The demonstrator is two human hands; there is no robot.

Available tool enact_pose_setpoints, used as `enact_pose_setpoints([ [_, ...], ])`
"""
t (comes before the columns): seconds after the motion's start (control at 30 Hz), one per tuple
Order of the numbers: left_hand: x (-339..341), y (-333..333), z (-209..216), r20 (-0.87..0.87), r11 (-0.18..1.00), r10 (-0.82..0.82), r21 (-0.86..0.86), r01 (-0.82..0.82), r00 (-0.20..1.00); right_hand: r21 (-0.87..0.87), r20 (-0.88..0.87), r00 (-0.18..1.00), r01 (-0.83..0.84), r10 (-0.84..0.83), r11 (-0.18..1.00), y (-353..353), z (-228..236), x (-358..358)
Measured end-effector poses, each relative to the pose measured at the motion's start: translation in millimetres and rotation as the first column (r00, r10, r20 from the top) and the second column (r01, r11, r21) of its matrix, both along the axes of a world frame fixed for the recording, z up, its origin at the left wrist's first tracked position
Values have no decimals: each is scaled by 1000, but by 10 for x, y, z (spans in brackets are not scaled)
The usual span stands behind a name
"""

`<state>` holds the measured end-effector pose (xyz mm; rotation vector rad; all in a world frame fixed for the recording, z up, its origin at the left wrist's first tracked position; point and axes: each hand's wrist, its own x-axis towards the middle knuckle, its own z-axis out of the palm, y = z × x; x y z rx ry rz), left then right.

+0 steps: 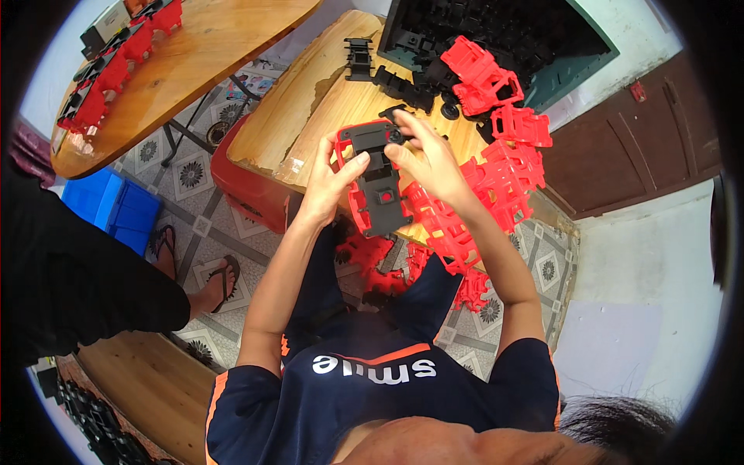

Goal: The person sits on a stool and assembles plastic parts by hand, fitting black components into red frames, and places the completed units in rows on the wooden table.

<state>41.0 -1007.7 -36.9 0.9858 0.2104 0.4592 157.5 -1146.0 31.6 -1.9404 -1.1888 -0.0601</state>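
My left hand (332, 182) grips the left side of a red plastic toy vehicle body with a black chassis plate (381, 203) set in it, its thumb lying over the black part. At the upper right corner of the same piece, my right hand (430, 163) is closed, thumb and fingers around a small dark round part (395, 134) that looks like a wheel. Its fingers partly hide that corner. The piece is held up over the near edge of the wooden table (310, 116). Just beyond the fingers is a black plastic part (395, 112).
Red plastic bodies (496, 182) are heaped on the right. Black plastic parts (359, 60) lie farther back, before a dark green crate (570, 74) of black parts. Another wooden table (209, 58) holds a red row (105, 85). A person's foot (209, 293) and a blue bin (112, 205) are left.
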Motion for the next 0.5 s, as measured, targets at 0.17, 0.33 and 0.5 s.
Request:
enact_pose_setpoints([
  [0.17, 71, -57, 21, 37, 955, 3, 297, -14, 999, 9, -605, 785, -154, 128, 988, 112, -43, 112],
  [0.33, 104, 83, 180, 115, 978, 195, 45, -201, 974, 107, -794, 583, -150, 175, 983, -92, 33, 119],
  [0.5, -8, 120, 208, 230, 995, 24, 86, -45, 973, 148, -855, 453, -256, 254, 955, -234, 122, -145],
])
